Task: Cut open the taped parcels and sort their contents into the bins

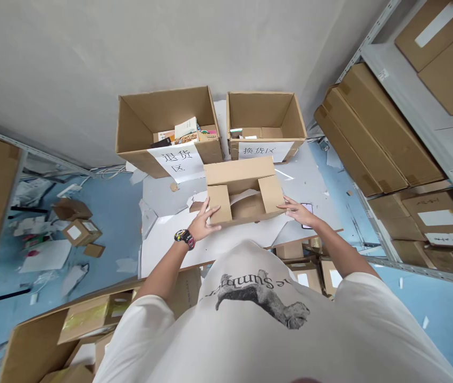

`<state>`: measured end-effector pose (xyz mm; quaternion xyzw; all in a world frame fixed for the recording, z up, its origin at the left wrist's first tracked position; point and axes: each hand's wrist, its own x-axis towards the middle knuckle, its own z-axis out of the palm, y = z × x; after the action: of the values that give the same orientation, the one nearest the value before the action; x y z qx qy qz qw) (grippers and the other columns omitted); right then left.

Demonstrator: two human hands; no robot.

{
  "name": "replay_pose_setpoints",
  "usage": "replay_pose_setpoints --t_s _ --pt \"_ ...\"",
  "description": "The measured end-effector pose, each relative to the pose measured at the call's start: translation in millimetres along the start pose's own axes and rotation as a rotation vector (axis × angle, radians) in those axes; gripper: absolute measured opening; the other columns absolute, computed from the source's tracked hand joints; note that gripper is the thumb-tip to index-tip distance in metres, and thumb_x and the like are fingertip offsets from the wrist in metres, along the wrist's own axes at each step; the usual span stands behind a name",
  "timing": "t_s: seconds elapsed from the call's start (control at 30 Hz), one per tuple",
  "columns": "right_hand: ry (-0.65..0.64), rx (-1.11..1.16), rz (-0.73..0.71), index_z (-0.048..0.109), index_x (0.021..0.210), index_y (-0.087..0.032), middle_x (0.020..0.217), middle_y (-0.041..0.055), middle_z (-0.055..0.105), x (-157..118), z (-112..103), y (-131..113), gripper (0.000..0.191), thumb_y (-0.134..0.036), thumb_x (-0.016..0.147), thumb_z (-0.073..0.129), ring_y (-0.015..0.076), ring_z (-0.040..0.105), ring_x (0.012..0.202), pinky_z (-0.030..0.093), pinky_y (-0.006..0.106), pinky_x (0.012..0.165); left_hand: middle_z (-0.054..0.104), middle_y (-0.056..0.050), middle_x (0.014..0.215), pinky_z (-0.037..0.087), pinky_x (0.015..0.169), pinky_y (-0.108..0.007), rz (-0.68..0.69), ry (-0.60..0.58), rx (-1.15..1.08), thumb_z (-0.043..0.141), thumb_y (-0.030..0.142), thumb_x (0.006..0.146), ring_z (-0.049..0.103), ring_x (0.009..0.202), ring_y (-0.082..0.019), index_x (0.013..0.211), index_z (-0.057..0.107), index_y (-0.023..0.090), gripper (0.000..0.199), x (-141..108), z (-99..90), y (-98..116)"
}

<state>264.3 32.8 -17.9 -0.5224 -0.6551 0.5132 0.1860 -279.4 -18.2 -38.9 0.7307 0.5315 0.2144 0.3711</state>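
A small cardboard box (242, 214) rests on the table in front of me with its top flaps up. One long flap stands on the far side, and the two short end flaps lean inward. Something white and curved, likely paper (246, 196), shows inside. My left hand (202, 222), with a dark watch on the wrist, holds the box's left end, its fingers spread along the side and near corner. At the right end, my right hand (299, 211) has its fingertips against the cardboard. The box sits gripped between both hands.
Two larger open boxes stand at the back: a left one (131, 154) with books and packets, and a right one (302, 130) with a few items. A phone (307, 215) lies right of my hand. Shelves of cartons (386, 133) flank the right; scraps litter the blue floor.
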Motion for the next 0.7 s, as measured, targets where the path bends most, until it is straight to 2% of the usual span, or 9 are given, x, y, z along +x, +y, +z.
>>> replay_pose_setpoints --t_s 0.1,0.17,0.23,0.3,0.4,0.47,0.53,0.6,0.7 --pt "0.332 0.154 0.027 0.084 0.085 -0.027 0.135 0.0146 0.086 19 22 0 0.068 -0.094 0.092 0.073 0.039 0.076 0.136 0.06 0.055 0.122 0.042 -0.019 0.189 0.048 0.139 -0.063 -0.046 0.186 -0.103 0.081 0.076 0.097 0.05 0.171 -0.046 0.141 0.085 0.022 0.07 6 6.9 8" --pt "0.517 0.228 0.1 0.075 0.085 -0.027 0.112 0.0108 0.086 29 38 0 0.068 -0.094 0.083 0.083 0.0342 0.079 0.114 0.065 0.051 0.109 0.055 -0.019 0.177 0.058 0.131 -0.06 -0.095 0.313 -0.147 0.079 0.069 0.099 0.058 0.164 -0.042 0.127 0.086 0.022 0.055 7 12.6 12" --pt "0.644 0.27 0.157 0.075 0.102 -0.026 0.106 0.0083 0.082 36 51 0 0.071 -0.088 0.073 0.092 0.03 0.078 0.102 0.067 0.047 0.099 0.061 -0.019 0.165 0.067 0.118 -0.054 -0.148 0.398 -0.184 0.082 0.061 0.096 0.064 0.155 -0.039 0.119 0.082 0.023 0.044 8 18.2 14" --pt "0.688 0.277 0.159 0.075 0.124 -0.026 0.109 0.0087 0.08 41 59 1 0.08 -0.083 0.071 0.095 0.029 0.077 0.1 0.067 0.047 0.097 0.063 -0.018 0.158 0.069 0.111 -0.05 -0.202 0.45 -0.224 0.088 0.053 0.09 0.069 0.144 -0.035 0.126 0.076 0.024 0.047 15 20.6 12" --pt "0.658 0.244 0.121 0.075 0.144 -0.025 0.117 0.0113 0.08 46 61 2 0.084 -0.077 0.078 0.09 0.0307 0.076 0.105 0.068 0.05 0.099 0.065 -0.018 0.159 0.067 0.114 -0.053 -0.318 0.507 -0.314 0.099 0.042 0.077 0.074 0.131 -0.031 0.157 0.058 0.025 0.091 42 13.1 6" --pt "0.646 0.214 0.093 0.076 0.149 -0.025 0.123 0.0132 0.081 48 61 2 0.082 -0.074 0.083 0.087 0.0309 0.075 0.107 0.068 0.05 0.099 0.061 -0.022 0.168 0.062 0.121 -0.057 -0.385 0.514 -0.396 0.104 0.037 0.071 0.07 0.143 -0.036 0.172 0.044 0.026 0.118 69 1.2 -1" --pt "0.652 0.19 0.065 0.077 0.152 -0.025 0.128 0.0151 0.08 48 62 1 0.081 -0.072 0.086 0.084 0.0308 0.075 0.108 0.069 0.051 0.098 0.059 -0.024 0.174 0.053 0.132 -0.061 -0.435 0.487 -0.507 0.107 0.035 0.068 0.059 0.161 -0.04 0.178 0.04 0.026 0.13 100 -12.1 -6" --pt "0.666 0.172 0.044 0.078 0.152 -0.025 0.132 0.0168 0.08 46 65 1 0.079 -0.071 0.089 0.082 0.0312 0.075 0.109 0.07 0.051 0.097 0.065 -0.024 0.169 0.05 0.135 -0.061 -0.44 0.453 -0.649 0.106 0.04 0.071 0.058 0.163 -0.04 0.181 0.041 0.024 0.129 127 -22.5 -8" --pt "0.69 0.138 0.025 0.079 0.153 -0.026 0.134 0.0178 0.079 41 72 1 0.075 -0.07 0.093 0.079 0.0323 0.075 0.112 0.071 0.052 0.097 0.074 -0.02 0.159 0.047 0.138 -0.059 -0.366 0.469 -0.76 0.094 0.065 0.087 0.064 0.159 -0.036 0.17 0.06 0.022 0.099 149 -27.8 -7"
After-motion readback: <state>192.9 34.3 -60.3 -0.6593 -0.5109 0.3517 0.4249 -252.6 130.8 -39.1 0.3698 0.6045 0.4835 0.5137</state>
